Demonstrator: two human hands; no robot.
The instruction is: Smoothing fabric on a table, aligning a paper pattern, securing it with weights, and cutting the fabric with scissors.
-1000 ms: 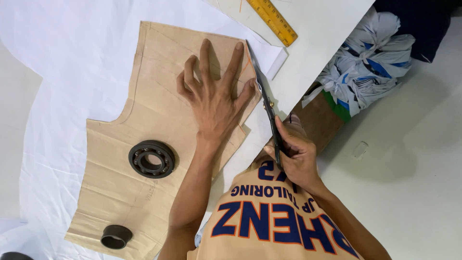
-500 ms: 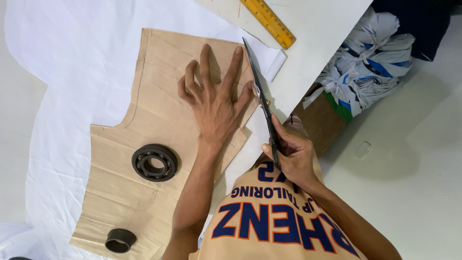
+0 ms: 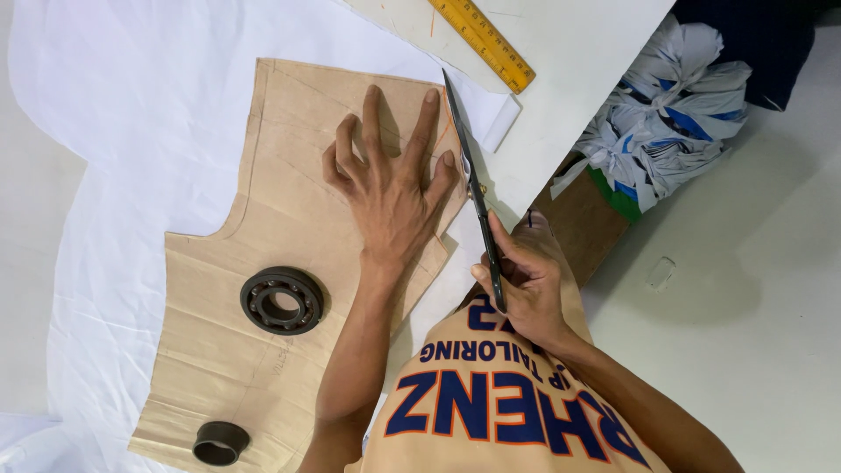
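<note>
Scissors (image 3: 473,193) advanced along tan paper pattern (image 3: 263,228).

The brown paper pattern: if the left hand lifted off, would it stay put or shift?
Probably it would mostly stay. The brown paper pattern looks thin and light, so a nudge from the scissors could slide it on the white fabric. The ring bearing and the black cup likely anchor its lower part; the left hand pins the top.

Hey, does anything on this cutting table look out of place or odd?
A metal bearing ring and a small dark ring sit on the brown paper pattern: machine parts on a sewing table, apparently weights. Nothing looks spilled or damaged.
</note>
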